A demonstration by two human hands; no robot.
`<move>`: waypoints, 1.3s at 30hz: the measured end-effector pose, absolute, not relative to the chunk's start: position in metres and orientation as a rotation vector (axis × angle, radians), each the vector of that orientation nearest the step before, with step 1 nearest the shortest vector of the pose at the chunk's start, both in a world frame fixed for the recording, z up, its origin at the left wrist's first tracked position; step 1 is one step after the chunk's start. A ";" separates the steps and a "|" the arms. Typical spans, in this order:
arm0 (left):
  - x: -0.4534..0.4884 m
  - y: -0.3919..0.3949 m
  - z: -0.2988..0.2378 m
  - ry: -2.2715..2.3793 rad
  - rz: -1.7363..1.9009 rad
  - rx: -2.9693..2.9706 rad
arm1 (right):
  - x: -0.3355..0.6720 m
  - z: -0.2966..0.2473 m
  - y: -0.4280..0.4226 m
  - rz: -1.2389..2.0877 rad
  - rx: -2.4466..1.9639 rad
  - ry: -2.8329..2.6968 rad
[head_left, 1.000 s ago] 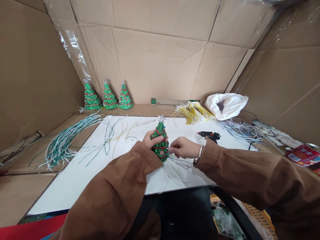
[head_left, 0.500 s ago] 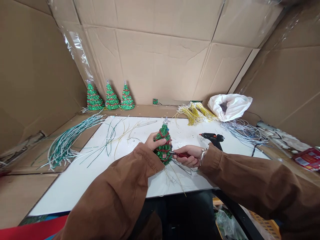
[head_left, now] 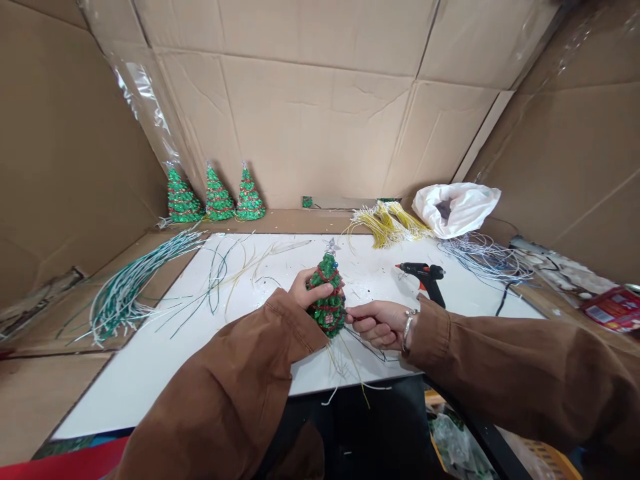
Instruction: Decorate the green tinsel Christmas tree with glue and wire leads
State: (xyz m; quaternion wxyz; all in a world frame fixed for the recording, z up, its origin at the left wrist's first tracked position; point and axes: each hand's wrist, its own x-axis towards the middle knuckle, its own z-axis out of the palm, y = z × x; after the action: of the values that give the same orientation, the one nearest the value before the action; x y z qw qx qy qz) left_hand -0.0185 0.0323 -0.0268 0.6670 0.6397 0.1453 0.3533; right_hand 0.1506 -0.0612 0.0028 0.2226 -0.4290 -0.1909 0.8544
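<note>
My left hand is wrapped round a small green Christmas tree with red garland and a clear star on top. The tree stands nearly upright over the front of the white table, thin wires trailing from its base. On its right side, my right hand is closed on a slim red-handled tool, now mostly hidden by the fingers. The tool's tip meets the tree's lower right side, and I cannot see how far in it goes. A black glue gun lies beyond my right hand.
Three finished-looking trees stand at the back left. Green-and-white wires lie at left, yellow wires at the back, and pale wires beside a white bag. Cardboard walls enclose the white tabletop.
My right hand has closed in on the tree, so the tool's shaft and red handle are now largely hidden. The left hand keeps its hold; the trailing wires have shifted, and the view moved slightly.
</note>
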 end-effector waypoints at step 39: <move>-0.015 0.037 -0.027 0.299 0.731 1.417 | 0.136 0.026 -0.058 1.780 -1.979 -1.578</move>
State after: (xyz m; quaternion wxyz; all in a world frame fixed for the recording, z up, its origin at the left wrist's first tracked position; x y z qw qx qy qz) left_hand -0.0146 0.0365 -0.0266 0.6887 0.6332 0.1338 0.3267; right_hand 0.1364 -0.0583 0.0256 0.0235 -0.6395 -0.5097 0.5751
